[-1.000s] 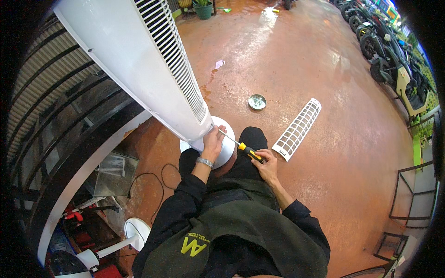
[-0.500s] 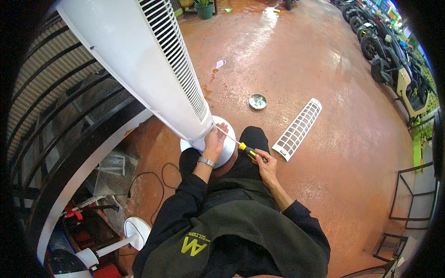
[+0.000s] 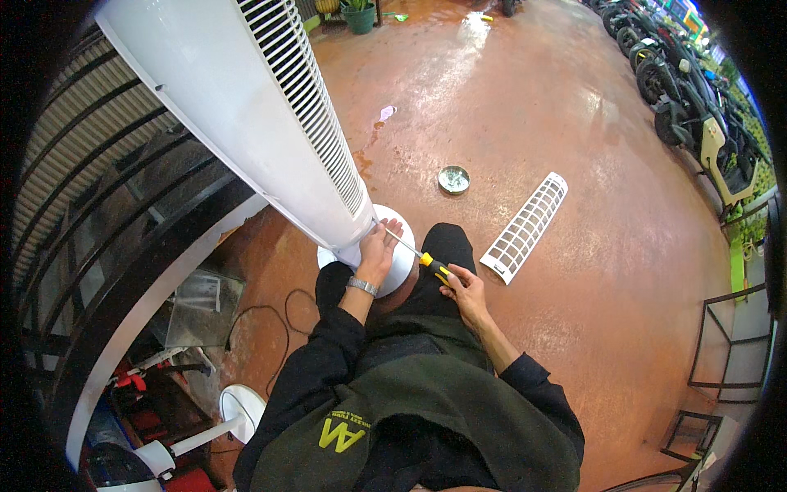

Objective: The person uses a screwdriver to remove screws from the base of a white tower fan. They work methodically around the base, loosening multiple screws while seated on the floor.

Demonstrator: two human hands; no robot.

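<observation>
A tall white tower fan (image 3: 238,123) with a slatted grille leans in from the upper left, above a round white base (image 3: 399,271). My right hand (image 3: 466,293) is closed round the yellow-and-black handle of a screwdriver (image 3: 434,265). Its thin metal shaft runs up and left to the fan's lower corner. Beside that corner is my left hand (image 3: 379,250), palm turned up and fingers stretched out, with the shaft passing across it. The contact at the screwdriver's tip is too small to make out.
On the reddish floor lie a white grid panel (image 3: 526,230) and a small round dish (image 3: 454,179). A black cable (image 3: 270,312) and a white stand (image 3: 243,410) are at lower left. Black railings curve along the left; motorcycles (image 3: 672,98) line the upper right.
The screwdriver handle and my right hand have shifted very slightly left. The left hand stays by the fan's lower corner.
</observation>
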